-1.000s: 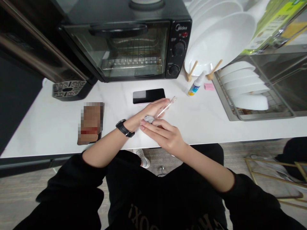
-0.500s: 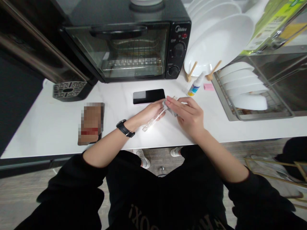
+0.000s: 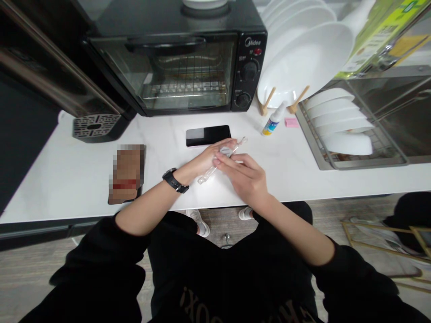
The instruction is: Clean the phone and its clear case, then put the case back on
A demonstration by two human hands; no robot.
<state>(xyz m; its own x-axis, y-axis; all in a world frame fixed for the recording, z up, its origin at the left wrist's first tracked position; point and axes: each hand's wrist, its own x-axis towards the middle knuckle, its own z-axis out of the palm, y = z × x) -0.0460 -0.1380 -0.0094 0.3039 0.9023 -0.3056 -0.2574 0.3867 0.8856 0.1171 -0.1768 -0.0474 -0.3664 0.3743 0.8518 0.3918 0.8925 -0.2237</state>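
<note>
A long, narrow clear plastic piece (image 3: 206,176) lies slantwise over my left hand (image 3: 210,156); its exact kind is unclear. My left hand, with a black watch on the wrist, supports it from beneath, its fingers mostly hidden. My right hand (image 3: 247,177) reaches in from the right, fingertips pinched on a small greyish, crumpled piece (image 3: 226,151) that looks like a wipe, pressed against the middle of the clear piece. Just behind my left hand lies a dark phone (image 3: 210,135). A small white bottle with a blue and yellow label (image 3: 271,125) stands farther right.
A black toaster oven (image 3: 164,72) stands at the back. White plates (image 3: 306,58) lean in wooden stands beside it. A pink block (image 3: 291,123) lies by a rack of white bowls (image 3: 346,143). At left are a blurred-out brown item (image 3: 126,175) and a drip tray (image 3: 96,127).
My right hand has slid left and toward me along the clear plastic piece, taking the greyish crumpled piece with it. The far end of the clear piece now shows. My left hand has barely moved.
</note>
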